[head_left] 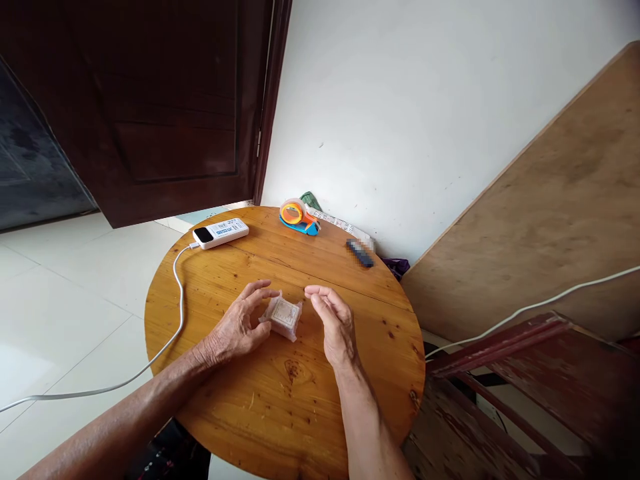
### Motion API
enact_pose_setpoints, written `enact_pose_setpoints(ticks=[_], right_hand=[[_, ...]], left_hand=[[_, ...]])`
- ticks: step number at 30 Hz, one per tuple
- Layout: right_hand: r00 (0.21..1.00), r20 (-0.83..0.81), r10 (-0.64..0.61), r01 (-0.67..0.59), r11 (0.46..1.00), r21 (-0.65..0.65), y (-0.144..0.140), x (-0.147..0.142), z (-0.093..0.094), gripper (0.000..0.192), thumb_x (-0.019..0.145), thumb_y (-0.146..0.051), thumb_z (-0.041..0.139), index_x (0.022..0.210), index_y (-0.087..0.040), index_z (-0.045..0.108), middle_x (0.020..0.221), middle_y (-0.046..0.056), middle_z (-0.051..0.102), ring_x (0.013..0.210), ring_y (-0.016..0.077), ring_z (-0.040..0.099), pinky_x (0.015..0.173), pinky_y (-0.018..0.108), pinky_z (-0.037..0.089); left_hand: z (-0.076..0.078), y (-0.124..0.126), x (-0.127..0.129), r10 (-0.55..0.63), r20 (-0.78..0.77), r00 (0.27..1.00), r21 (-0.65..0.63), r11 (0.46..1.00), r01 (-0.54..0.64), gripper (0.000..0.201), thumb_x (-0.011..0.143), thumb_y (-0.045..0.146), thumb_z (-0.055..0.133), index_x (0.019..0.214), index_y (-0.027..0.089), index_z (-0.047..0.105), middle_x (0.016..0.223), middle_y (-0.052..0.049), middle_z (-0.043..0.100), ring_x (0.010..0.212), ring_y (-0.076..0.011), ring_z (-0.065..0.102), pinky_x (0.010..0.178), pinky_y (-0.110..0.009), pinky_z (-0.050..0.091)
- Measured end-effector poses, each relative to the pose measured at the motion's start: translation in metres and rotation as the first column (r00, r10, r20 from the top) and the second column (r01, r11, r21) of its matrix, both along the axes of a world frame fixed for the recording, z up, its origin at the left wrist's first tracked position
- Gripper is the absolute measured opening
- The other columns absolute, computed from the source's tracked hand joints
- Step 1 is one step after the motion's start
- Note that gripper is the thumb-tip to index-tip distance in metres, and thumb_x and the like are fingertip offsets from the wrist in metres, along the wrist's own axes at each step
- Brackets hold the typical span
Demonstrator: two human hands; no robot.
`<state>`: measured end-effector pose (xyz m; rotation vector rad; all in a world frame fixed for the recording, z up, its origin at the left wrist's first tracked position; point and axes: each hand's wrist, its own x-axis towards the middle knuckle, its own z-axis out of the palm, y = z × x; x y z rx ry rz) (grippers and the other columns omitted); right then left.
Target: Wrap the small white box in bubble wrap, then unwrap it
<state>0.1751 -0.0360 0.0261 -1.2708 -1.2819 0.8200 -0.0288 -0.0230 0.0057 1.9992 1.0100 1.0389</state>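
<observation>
A small square package in clear wrapping, with a pale printed label on top, sits on the round wooden table. My left hand is at its left side, thumb and fingers apart around that edge; whether the fingertips touch it I cannot tell. To the right of the package, my right hand hovers with its fingers bent and a gap between it and the wrapping. Nothing shows in the right hand.
A white power bank with a plugged-in white cable lies at the back left. An orange and blue tape dispenser stands at the far edge. Right of it lies a dark blurred object. A red wooden stair-like frame is at right.
</observation>
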Motion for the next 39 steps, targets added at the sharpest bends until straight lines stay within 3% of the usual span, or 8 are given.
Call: enact_pose_setpoints(ticks=[2,6,15,20,28,31,36,39], right_hand=[[0.985,0.071,0.154,-0.153,0.988,-0.022,-0.002,0.002,0.005,0.025,0.081,-0.041,0.066,0.100,-0.025,0.071,0.117,0.004,0.071,0.115,0.0275,0.061,0.100,0.042,0.045],[0.904,0.222,0.367,-0.363,0.930,-0.056,-0.005,0.000,0.010,0.049,0.069,-0.027,0.075,0.117,-0.025,0.065,0.138,0.007,0.059,0.128,0.0278,0.053,0.109,0.044,0.039],[0.936,0.315,0.159,-0.207,0.971,0.123,-0.002,-0.015,-0.004,0.007,0.082,-0.027,0.065,0.085,-0.024,0.071,0.116,0.008,0.069,0.112,0.0243,0.063,0.100,0.039,0.046],[0.953,0.285,0.105,-0.154,0.975,0.158,-0.002,-0.014,-0.002,0.013,0.087,-0.028,0.059,0.080,-0.024,0.070,0.111,0.008,0.071,0.107,0.0243,0.064,0.098,0.039,0.046],[0.906,0.321,0.275,-0.300,0.954,0.029,-0.005,-0.007,0.006,0.021,0.073,-0.020,0.068,0.094,-0.024,0.070,0.120,0.008,0.068,0.116,0.0244,0.061,0.104,0.040,0.043],[0.914,0.335,0.227,-0.273,0.957,0.096,-0.004,-0.012,-0.001,0.009,0.082,-0.021,0.061,0.085,-0.023,0.069,0.117,0.008,0.069,0.110,0.0223,0.064,0.100,0.037,0.046],[0.950,0.311,0.032,-0.097,0.976,0.196,-0.003,-0.012,-0.004,0.015,0.092,-0.028,0.053,0.083,-0.023,0.064,0.104,0.009,0.072,0.102,0.0223,0.066,0.095,0.037,0.047],[0.943,0.321,0.087,-0.143,0.978,0.155,-0.004,-0.005,0.002,0.011,0.089,-0.025,0.055,0.083,-0.023,0.064,0.109,0.008,0.072,0.106,0.0229,0.065,0.098,0.038,0.046]], left_hand=[[-0.001,0.000,0.000,0.009,0.015,1.000,-0.033,0.999,-0.008,0.058,0.071,0.013,0.055,0.128,0.019,0.055,0.138,-0.013,0.052,0.126,-0.0299,0.054,0.102,-0.046,0.048],[-0.007,0.000,0.001,0.033,0.013,0.999,-0.111,0.993,-0.032,0.066,0.071,0.015,0.055,0.136,0.015,0.046,0.131,-0.015,0.058,0.119,-0.0292,0.057,0.101,-0.048,0.049],[-0.010,-0.001,0.004,0.037,-0.056,0.998,-0.059,0.997,-0.041,0.064,0.083,0.036,0.065,0.141,0.017,0.045,0.132,-0.016,0.060,0.120,-0.0305,0.057,0.103,-0.050,0.047],[-0.010,0.000,0.007,0.056,-0.060,0.997,-0.079,0.995,-0.061,0.067,0.082,0.037,0.067,0.142,0.017,0.044,0.127,-0.015,0.063,0.114,-0.0300,0.061,0.099,-0.048,0.049],[-0.011,0.001,0.006,0.080,-0.079,0.994,-0.114,0.990,-0.089,0.068,0.082,0.041,0.067,0.141,0.016,0.044,0.124,-0.015,0.064,0.112,-0.0303,0.061,0.096,-0.048,0.050],[-0.011,0.001,0.006,0.065,-0.073,0.995,-0.124,0.990,-0.074,0.067,0.082,0.037,0.066,0.142,0.016,0.043,0.124,-0.015,0.063,0.113,-0.0290,0.060,0.098,-0.047,0.049],[-0.007,-0.001,0.007,0.063,-0.086,0.994,-0.135,0.988,-0.074,0.070,0.079,0.034,0.066,0.142,0.014,0.044,0.121,-0.014,0.063,0.110,-0.0292,0.060,0.098,-0.048,0.048],[-0.005,-0.002,0.007,0.061,-0.079,0.995,-0.146,0.987,-0.072,0.069,0.079,0.034,0.066,0.141,0.015,0.044,0.122,-0.014,0.063,0.111,-0.0296,0.060,0.098,-0.048,0.048]])
